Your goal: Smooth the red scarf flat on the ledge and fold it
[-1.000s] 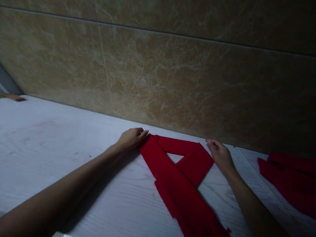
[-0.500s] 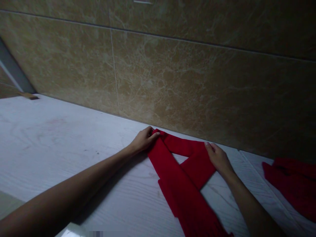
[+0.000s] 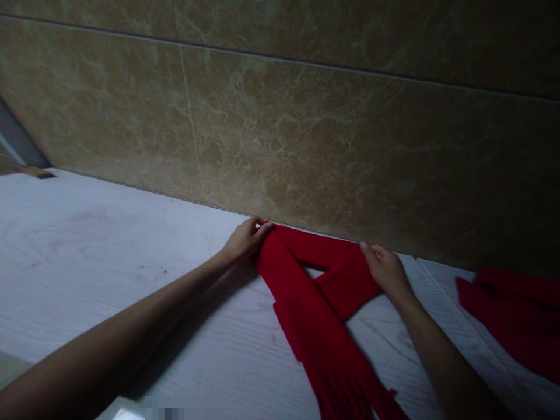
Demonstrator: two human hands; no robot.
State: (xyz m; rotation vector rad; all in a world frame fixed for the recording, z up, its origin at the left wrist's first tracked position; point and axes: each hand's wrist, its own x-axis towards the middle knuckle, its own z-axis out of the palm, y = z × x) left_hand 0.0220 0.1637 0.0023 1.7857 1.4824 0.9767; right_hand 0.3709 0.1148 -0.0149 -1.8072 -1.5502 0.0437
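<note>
A red scarf (image 3: pixel 317 300) with a fringed end lies on the white wood-grain surface (image 3: pixel 109 245), folded into a loop with its two lengths crossing. At the loop's upper left corner, my left hand (image 3: pixel 245 240) pinches the cloth between thumb and fingers. My right hand (image 3: pixel 387 269) grips the upper right corner, its thumb on top of the fold. Between both hands the scarf's top edge runs straight along the foot of the wall. A small gap in the middle of the loop shows the white surface. The fringe hangs toward the bottom edge of the view.
A brown marbled tile wall (image 3: pixel 280 134) rises right behind the scarf. Another red cloth (image 3: pixel 516 321) lies in a heap at the right. A small wooden piece (image 3: pixel 39 172) rests at the far left beside a grey post (image 3: pixel 21 137).
Both hands have drawn the scarf's top edge straighter and closer to the wall. The bunched upper left corner is flatter, and more fringe shows. The view has shifted slightly.
</note>
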